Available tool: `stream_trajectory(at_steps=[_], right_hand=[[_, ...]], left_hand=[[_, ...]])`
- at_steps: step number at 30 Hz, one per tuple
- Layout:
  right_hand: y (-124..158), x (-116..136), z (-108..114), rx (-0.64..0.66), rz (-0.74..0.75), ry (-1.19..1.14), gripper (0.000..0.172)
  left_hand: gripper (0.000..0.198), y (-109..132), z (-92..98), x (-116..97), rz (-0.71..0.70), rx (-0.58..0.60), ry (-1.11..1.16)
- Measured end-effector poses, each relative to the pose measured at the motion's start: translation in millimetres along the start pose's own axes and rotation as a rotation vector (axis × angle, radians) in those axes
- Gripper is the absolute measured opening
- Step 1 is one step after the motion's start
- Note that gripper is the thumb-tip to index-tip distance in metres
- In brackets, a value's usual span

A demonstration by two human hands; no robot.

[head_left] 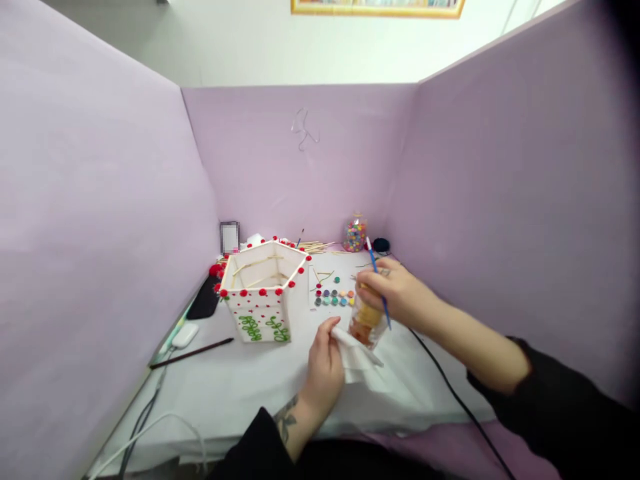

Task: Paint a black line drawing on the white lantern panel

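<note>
My right hand (395, 290) is closed round a clear plastic cup (367, 325) of orange-tinted water and also pinches a blue-handled paintbrush (379, 283) that slants across the cup. My left hand (325, 360) pinches a white tissue (357, 357) lying on the table just under the cup. To the left stands a white hexagonal box (263, 293) with red dots along its rim and green marks on its sides. A strip of small paint pots (334, 297) lies behind the cup.
Purple partition walls (100, 220) close in the white table (240, 387) on three sides. A long dark brush (193, 353), a white mouse (185, 335) and a black phone (205, 300) lie at left. A bead jar (355, 235) and wooden sticks (315, 247) sit at the back. A black cable (450, 390) runs at right.
</note>
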State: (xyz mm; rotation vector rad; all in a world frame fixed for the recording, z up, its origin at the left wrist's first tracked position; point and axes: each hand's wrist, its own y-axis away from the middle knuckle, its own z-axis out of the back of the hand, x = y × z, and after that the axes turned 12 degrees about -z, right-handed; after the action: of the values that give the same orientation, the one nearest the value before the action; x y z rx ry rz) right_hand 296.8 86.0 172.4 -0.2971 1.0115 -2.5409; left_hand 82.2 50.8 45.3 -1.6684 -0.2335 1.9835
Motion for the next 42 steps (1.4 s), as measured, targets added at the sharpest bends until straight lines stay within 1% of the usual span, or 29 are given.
stream_trajectory(at_steps=[1, 2, 5, 6, 7, 8, 10, 12, 13, 14, 15, 16, 18, 20, 22, 25, 26, 28, 29, 31, 32, 33, 34, 36, 38, 40, 42], right_hand=[[8, 12, -4, 0.002, 0.027, 0.036, 0.016], [14, 21, -7, -0.008, 0.034, 0.062, 0.015], [21, 40, -17, -0.045, 0.027, 0.062, 0.014], [21, 44, -20, -0.054, 0.011, 0.047, 0.014], [20, 47, -22, -0.056, -0.01, 0.026, 0.015], [19, 50, -23, -0.055, -0.043, -0.011, 0.016], [17, 52, -20, -0.052, -0.13, -0.108, 0.018], [11, 48, -12, -0.067, -0.217, -0.191, 0.019], [6, 44, -6, -0.071, -0.276, -0.242, 0.02], [0, 37, 0, -0.065, -0.34, -0.297, 0.021], [-6, 28, 5, -0.042, -0.445, -0.407, 0.021], [-13, 17, 10, -0.015, -0.582, -0.544, 0.022], [-23, -7, 13, 0.056, -0.803, -0.801, 0.027], [-26, -32, 9, 0.046, -0.85, -0.833, 0.029], [-20, -51, -1, 0.032, -0.87, -0.846, 0.033], [-2, -64, -18, -0.014, -0.858, -0.839, 0.034], [4, -66, -21, -0.057, -0.847, -0.834, 0.035], [18, -66, -23, -0.195, -0.821, -0.82, 0.041], [26, -64, -23, -0.279, -0.81, -0.814, 0.043], [47, -54, -23, -0.442, -0.774, -0.772, 0.043], [61, -44, -24, -0.505, -0.751, -0.747, 0.04], [76, -32, -28, -0.554, -0.692, -0.679, 0.037], [91, -18, -34, -0.566, -0.667, -0.65, 0.039], [118, 12, -51, -0.54, -0.653, -0.617, 0.048], [136, 39, -72, -0.513, -0.654, -0.588, 0.051], [141, 56, -91, -0.469, -0.67, -0.531, 0.053], [136, 65, -106, -0.457, -0.7, -0.494, 0.054]], left_hand=[[0.05, 0, -3.4, 0, -0.013, 0.002, -0.01], [0.061, 0, -6.4, 0, -0.018, 0.022, -0.018], [0.11, -7, -14.8, -1, 0.008, 0.102, -0.045], [0.121, -11, -17.6, -2, 0.023, 0.119, -0.055], [0.124, -16, -20.2, -3, 0.038, 0.132, -0.064], [0.12, -21, -22.5, -4, 0.051, 0.141, -0.071], [0.098, -29, -25.7, -7, 0.074, 0.15, -0.089], [0.076, -35, -26.7, -10, 0.098, 0.152, -0.119], [0.072, -37, -26.6, -11, 0.11, 0.152, -0.136], [0.072, -39, -26.2, -12, 0.122, 0.151, -0.154], [0.075, -39, -25.7, -13, 0.134, 0.152, -0.171], [0.079, -40, -25.3, -13, 0.143, 0.153, -0.187], [0.082, -40, -24.8, -11, 0.156, 0.158, -0.214], [0.081, -41, -25.0, -8, 0.158, 0.161, -0.234], [0.08, -43, -25.7, -4, 0.156, 0.161, -0.247], [0.079, -45, -26.2, 0, 0.153, 0.161, -0.255], [0.079, -45, -26.1, 0, 0.152, 0.159, -0.254], [0.076, -44, -25.7, 0, 0.159, 0.15, -0.249], [0.073, -44, -25.5, -1, 0.165, 0.143, -0.242], [0.07, -42, -25.2, 0, 0.172, 0.125, -0.208], [0.071, -40, -24.9, 1, 0.168, 0.109, -0.182], [0.073, -37, -24.2, 2, 0.158, 0.089, -0.15], [0.076, -35, -22.8, 4, 0.148, 0.066, -0.115], [0.082, -28, -17.2, 11, 0.152, 0.013, -0.05], [0.084, -19, -6.9, 17, 0.208, -0.034, 0.009], [0.081, -10, 7.7, 22, 0.302, -0.069, 0.073], [0.074, -2, 24.0, 23, 0.383, -0.09, 0.157]])
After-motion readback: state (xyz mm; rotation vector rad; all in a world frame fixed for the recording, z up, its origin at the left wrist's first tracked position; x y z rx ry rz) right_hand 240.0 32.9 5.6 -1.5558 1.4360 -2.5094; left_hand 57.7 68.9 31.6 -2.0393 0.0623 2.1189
